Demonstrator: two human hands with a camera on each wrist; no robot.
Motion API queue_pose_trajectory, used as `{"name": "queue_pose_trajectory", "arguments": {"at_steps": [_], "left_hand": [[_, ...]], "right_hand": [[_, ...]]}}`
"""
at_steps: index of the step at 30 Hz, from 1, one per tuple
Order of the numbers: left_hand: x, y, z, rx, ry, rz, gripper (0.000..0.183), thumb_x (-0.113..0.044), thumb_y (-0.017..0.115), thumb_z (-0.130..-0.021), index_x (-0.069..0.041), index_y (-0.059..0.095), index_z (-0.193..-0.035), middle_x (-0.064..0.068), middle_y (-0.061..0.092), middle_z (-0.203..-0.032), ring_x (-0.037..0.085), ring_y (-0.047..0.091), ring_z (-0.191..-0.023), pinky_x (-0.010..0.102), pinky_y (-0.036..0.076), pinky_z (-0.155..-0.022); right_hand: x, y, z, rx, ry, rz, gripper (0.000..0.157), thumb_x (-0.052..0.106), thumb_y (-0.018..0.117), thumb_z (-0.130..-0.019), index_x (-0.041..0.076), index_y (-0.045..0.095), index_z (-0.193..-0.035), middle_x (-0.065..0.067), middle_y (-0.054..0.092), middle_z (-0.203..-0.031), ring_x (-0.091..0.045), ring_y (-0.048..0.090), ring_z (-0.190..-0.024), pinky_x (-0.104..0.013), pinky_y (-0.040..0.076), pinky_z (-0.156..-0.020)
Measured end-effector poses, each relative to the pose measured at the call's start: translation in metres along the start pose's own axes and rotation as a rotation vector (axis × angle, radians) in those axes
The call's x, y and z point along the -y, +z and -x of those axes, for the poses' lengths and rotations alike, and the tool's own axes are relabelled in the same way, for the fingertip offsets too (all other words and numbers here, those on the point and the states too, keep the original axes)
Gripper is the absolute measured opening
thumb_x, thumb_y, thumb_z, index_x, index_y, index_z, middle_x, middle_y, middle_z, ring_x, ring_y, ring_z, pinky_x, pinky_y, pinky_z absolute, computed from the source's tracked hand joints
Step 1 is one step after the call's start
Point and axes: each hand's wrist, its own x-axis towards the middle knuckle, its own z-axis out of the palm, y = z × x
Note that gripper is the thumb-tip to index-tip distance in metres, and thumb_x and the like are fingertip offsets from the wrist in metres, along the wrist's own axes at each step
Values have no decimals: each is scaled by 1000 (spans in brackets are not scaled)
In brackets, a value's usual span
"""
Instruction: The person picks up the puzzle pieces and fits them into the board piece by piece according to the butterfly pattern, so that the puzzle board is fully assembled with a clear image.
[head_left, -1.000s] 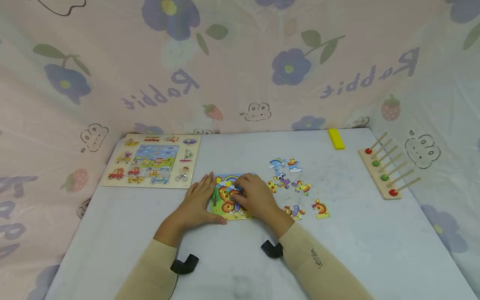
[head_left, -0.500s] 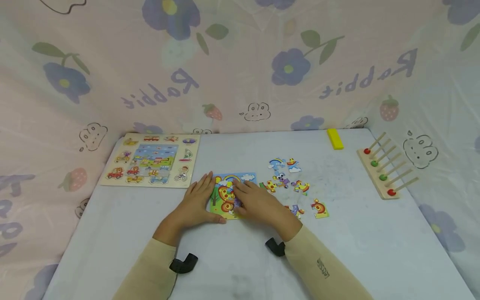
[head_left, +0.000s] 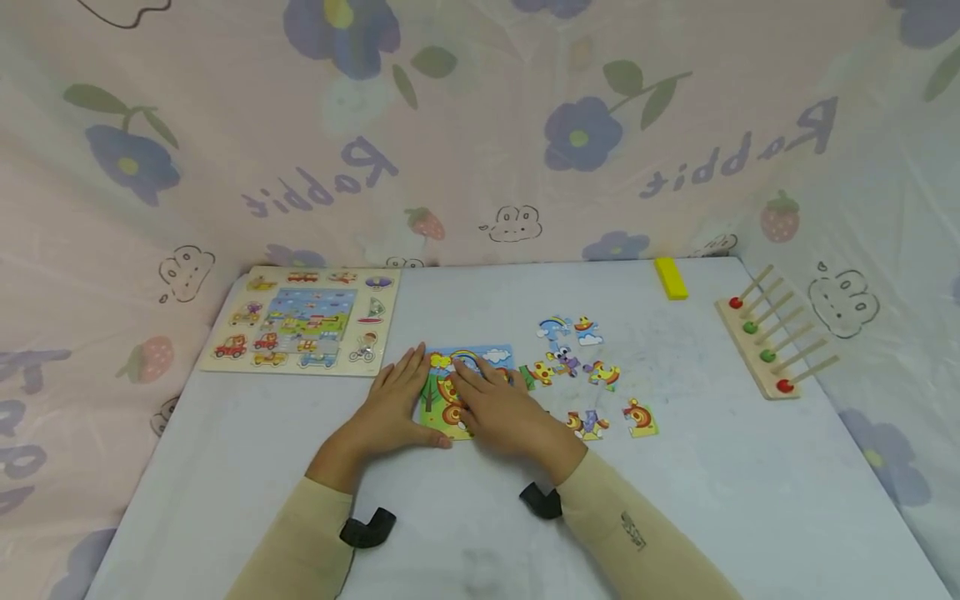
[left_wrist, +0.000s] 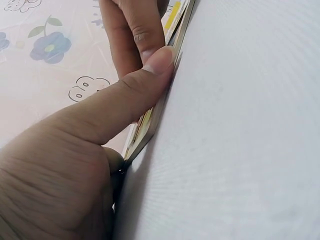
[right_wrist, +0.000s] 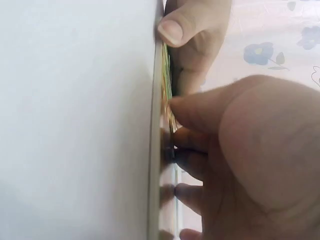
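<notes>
Puzzle board (head_left: 441,410) partly under the right hand (head_left: 513,412).
It lies at three o'clock from the left hand (head_left: 392,412), whose unclenched fingers and thumb frame its near-left corner. The right hand, at four o'clock, rests extended fingers on it, seemingly grasping nothing, tips poorly seen. Loose pieces (head_left: 566,362) spread from two to four o'clock.

Soft, diffuse light casts faint shadows on the pale tabletop (head_left: 450,500).

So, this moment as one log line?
left hand: touches jigsaw board | right hand: atop board | loose jigsaw pieces: right of board
</notes>
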Motion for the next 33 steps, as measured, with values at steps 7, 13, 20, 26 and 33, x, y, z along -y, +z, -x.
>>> {"name": "queue_pose_trajectory", "arguments": {"at_steps": [7,13,20,26,33], "left_hand": [[-4,-3,0,8,6,4,146,-76,89,-73,-2,13,-173,8,-2,-182,25,-6,-166,56,-3,-129],[-4,-5,1,13,11,-6,146,-76,89,-74,-1,13,-173,10,-2,-181,27,-6,-166,58,-2,-129],[-3,-6,2,-2,20,3,144,-72,91,-74,1,14,-173,12,0,-181,29,-5,-166,60,-2,-129],[-3,-2,1,3,14,16,146,-73,91,-73,1,14,-173,11,-1,-181,27,-5,-166,58,-2,-129],[-3,-2,2,4,-4,29,147,-70,94,-71,0,15,-173,10,-1,-181,28,-5,-166,57,-2,-129]], "right_hand": [[0,2,-9,-5,-34,-46,62,34,48,-117,17,32,-174,1,18,-180,-31,10,-165,-72,21,-122],[-3,0,-13,-3,-48,-95,64,37,51,-117,18,30,-175,2,16,-180,-29,7,-166,-73,17,-123],[-13,7,-19,-53,-74,-238,69,40,51,-116,17,26,-175,1,14,-181,-24,7,-166,-70,12,-124],[-34,-6,-11,-154,-53,-586,72,41,58,-113,14,30,-174,-6,22,-179,-28,26,-161,-58,24,-126],[-74,-25,9,-312,-3,-983,61,38,60,-114,18,41,-169,-13,47,-165,-36,54,-143,-61,45,-113]]}}
